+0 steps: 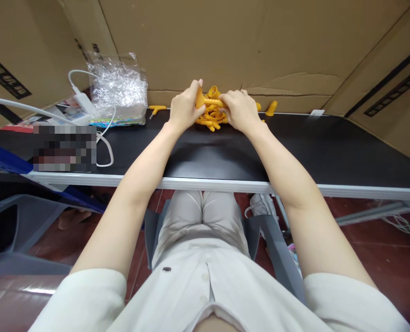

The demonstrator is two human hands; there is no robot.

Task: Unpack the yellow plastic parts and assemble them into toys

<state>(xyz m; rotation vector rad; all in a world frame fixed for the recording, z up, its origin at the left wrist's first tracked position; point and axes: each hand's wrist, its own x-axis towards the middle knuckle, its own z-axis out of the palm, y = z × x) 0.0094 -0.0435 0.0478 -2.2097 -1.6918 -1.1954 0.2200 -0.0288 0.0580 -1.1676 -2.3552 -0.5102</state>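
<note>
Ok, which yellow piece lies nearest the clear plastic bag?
The lone yellow piece between the bag and left hand; the other visible yellow pieces are farther right.

Pieces [212,125] at 12 o'clock: plain yellow-orange. Tabletop [329,147]: black, edge [364,192] silver-grey. Cardboard [225,41] at 12: brown, black printed bands [4,74] near 10 and 2. Bag [118,85] at 10: clear, silvery glints. Beam [4,156] at 9: blue. Floor [371,244] at 4: dark red. Shirt [191,286] at 6: off-white.

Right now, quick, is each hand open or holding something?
Left hand: closed, holding a yellow, flat-looking plastic piece.
Right hand: closed, holding a yellow, ridged plastic rod; can't tell whether they're joined.
</note>
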